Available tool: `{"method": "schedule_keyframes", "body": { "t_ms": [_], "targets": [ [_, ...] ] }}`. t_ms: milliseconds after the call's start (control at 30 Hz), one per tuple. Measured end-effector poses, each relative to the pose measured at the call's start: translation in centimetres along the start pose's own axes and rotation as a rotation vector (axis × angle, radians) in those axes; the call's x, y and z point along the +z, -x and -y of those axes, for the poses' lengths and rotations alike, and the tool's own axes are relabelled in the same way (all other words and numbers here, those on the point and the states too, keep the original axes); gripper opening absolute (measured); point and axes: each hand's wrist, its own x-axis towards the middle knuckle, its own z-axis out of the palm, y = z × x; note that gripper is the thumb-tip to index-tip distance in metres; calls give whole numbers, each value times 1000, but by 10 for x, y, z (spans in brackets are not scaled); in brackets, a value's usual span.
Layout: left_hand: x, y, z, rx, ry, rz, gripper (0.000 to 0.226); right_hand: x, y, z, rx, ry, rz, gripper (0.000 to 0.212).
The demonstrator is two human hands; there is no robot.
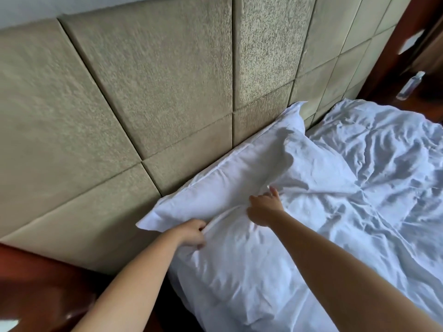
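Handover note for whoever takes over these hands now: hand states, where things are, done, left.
White pillow: lies flat against the beige padded headboard.
Left hand: grips a raised fold of white cloth at the pillow's near edge.
Right hand: fingers curled into the fold's other end.
Done: pillow at the head of the bed.
Left: probably smooth the fold and the rumpled white duvet.

No writing, label or number can be read on pillow [239,168], headboard [143,92] or bottle [409,86].

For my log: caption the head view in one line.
Left hand grips the white pillow; right hand touches it, beside the headboard.
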Motion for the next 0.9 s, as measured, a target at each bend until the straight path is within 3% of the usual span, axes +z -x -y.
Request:
{"method": "schedule_keyframes", "body": {
  "t_ms": [67, 167, 233, 300, 367, 467, 567, 633, 767, 867, 900],
  "targets": [
    [-5, 10, -23, -1, 73, -96, 22, -6, 11, -5, 73, -92, -62, 37],
    [-30, 21, -52, 140, 213, -197, 46, -32, 16, -11, 248, -246, -150, 44],
    [-51, 33, -58, 132, 490, -226, 45, -49, 13, -25, 385, -377, -154, 53],
    [-61, 41, -58, 33, 567, -153, 34, -54, 11, -44, 475, -492, -50, 65],
    [-55, 40, -54, -71, 316, -77, 22, -44, 16, -58, 548, -543, 17, 73],
    [-27, 26, -41, -123, 5, -64, 51, -13, 27, -55, 622, -496, 21, 69],
    [-11, 10, -40, -55, -144, -64, 59, 2, 30, -45, 723, -463, -24, 84],
    [-8, -2, -45, -9, -125, -75, 54, 6, 23, -43, 794, -542, -81, 95],
    [-7, -24, -67, 92, 1, -134, 25, 14, 10, -45, 870, -616, -106, 104],
    [-2, -38, -87, 110, 58, -74, 56, 23, 9, -59, 854, -664, -99, 68],
    [1, -42, -95, 129, 77, -41, 65, 23, 11, -63, 779, -664, -85, 64]
  ]
}}
